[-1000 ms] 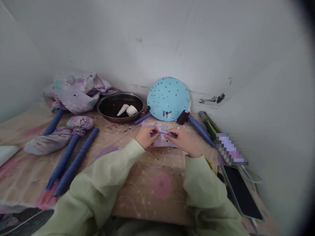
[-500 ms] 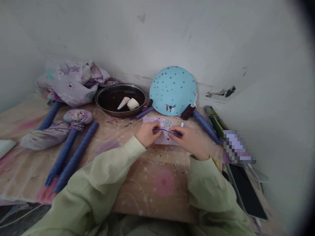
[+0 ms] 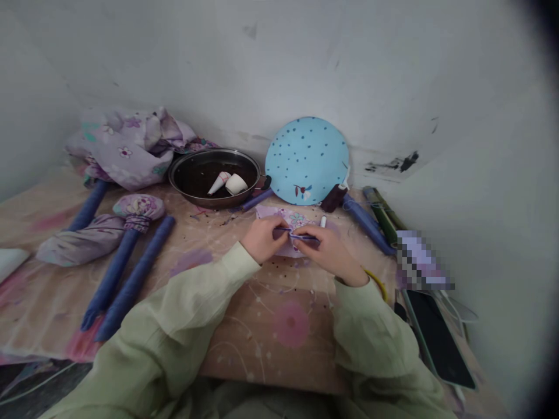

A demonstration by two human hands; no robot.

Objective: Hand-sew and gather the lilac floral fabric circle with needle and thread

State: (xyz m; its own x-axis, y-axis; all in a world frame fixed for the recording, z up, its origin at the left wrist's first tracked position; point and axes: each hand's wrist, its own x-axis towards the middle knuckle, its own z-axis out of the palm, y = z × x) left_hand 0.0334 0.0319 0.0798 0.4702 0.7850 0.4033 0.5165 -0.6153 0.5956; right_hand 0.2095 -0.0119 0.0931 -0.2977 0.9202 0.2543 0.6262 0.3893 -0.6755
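Observation:
A thin dark blue strip runs between my two hands, over a floral cloth piece on the table. My left hand pinches the strip near its left end. Thumb and fingers of my right hand are closed on it just to the right, the fingertips of both hands nearly touching. Just behind my right hand stands a small white object. The fingers cover part of the strip and the cloth.
A dark pan holds two white objects. Beside it a blue dotted disc leans on the wall, near a dark spool. Blue wrapped rods and bundled cloth lie left; a phone lies right.
My right hand has shifted slightly left, closer to my left hand. The cloth's front edge has moved a little under my fingers, and more of a yellow ring by my right wrist shows.

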